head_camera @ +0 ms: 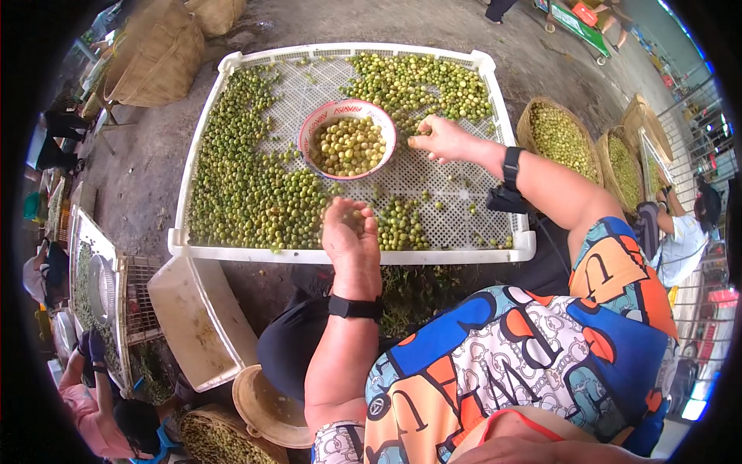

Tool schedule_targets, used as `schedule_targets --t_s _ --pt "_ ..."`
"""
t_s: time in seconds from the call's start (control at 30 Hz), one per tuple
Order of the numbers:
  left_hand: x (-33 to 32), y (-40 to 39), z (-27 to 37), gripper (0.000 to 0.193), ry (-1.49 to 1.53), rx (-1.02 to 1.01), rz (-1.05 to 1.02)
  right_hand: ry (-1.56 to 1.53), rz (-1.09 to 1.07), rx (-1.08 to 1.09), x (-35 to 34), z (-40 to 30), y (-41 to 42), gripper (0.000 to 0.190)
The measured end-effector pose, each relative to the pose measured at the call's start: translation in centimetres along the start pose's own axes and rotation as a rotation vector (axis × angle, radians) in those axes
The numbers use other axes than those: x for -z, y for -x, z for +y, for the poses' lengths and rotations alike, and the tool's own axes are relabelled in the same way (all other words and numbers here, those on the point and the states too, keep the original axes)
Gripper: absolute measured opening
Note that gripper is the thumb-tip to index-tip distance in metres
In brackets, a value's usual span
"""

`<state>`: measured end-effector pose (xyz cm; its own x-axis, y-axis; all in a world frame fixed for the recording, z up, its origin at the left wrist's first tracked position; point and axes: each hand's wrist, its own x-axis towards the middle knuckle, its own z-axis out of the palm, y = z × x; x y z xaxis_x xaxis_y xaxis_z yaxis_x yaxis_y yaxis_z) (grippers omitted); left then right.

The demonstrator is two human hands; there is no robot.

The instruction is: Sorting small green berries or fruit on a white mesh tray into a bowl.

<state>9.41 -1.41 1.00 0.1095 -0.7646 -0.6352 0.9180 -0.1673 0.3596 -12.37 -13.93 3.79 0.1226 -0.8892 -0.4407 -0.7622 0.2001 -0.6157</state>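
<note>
A white perforated plastic tray (355, 254) lies before me, with small round green fruits (255, 197) thick along its left side and near edge. Yellower fruits (429, 81) spread over its far right part. An enamel bowl with a red pattern (348, 108), partly full of larger yellowish fruits (351, 148), stands near the tray's middle. My left hand (351, 238) is over the near edge, palm up with fingers curled; whether fruit lies in it I cannot tell. Just right of the bowl, my right hand (437, 139) reaches over the tray, fingers bent, their tips partly blurred.
Wicker baskets of fruit (559, 139) stand to the right, and large woven baskets (156, 58) at the upper left. Below the tray's left corner are an off-white plastic bin (200, 319) and a round tan basin (272, 406). Other people work at both sides; one wears pink (87, 417).
</note>
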Motion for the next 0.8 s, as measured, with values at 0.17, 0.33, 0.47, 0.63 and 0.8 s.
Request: schedule_targets --t_s 0.17,0.33,0.47,0.63,0.8 --pt "-0.2 -0.1 -1.8 0.015 -0.044 0.087 -0.005 -0.308 -0.226 0.058 -4.2 -1.5 -4.7 0.050" --pt "-0.2 -0.2 -1.5 0.019 -0.069 0.078 0.034 -0.169 -0.312 -0.036 -3.8 -4.7 -7.7 0.061" --pt "-0.1 -0.5 -1.7 0.019 -0.132 0.085 0.024 0.330 0.050 0.268 0.7 -4.4 -11.9 0.049" --pt "0.0 -0.5 -1.9 0.020 -0.191 0.123 0.058 0.541 0.289 0.365 3.6 -4.8 -17.8 0.061" --pt "-0.4 -0.7 -2.7 0.017 -0.202 0.171 0.047 0.529 0.251 0.180 2.1 -2.6 -22.4 0.065"
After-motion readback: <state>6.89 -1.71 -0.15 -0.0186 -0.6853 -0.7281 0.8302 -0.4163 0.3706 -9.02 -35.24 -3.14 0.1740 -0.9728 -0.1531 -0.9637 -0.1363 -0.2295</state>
